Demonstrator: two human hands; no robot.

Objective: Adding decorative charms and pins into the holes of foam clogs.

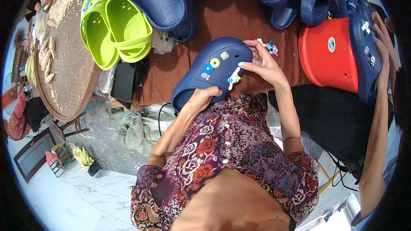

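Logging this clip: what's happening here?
A person holds a navy clog, left hand gripping its heel end and right hand pressing a small white charm into its top, beside other charms. Lime green clogs and more navy ones lie nearby. Another person's hands handle a navy clog by a red tub.

Single view, head-worn fisheye, looking steeply down over the wearer's chest and patterned blouse [239, 145]; both forearms enter from the lower part of the frame; the navy clog [214, 70] sits close to the lens near centre. Straight edges bow toward the dark circular rim; the round woven tray [68, 60] lies far left, the red tub [327, 55] upper right; a second person's arm [376, 137] runs along the right edge; no second view to compare.
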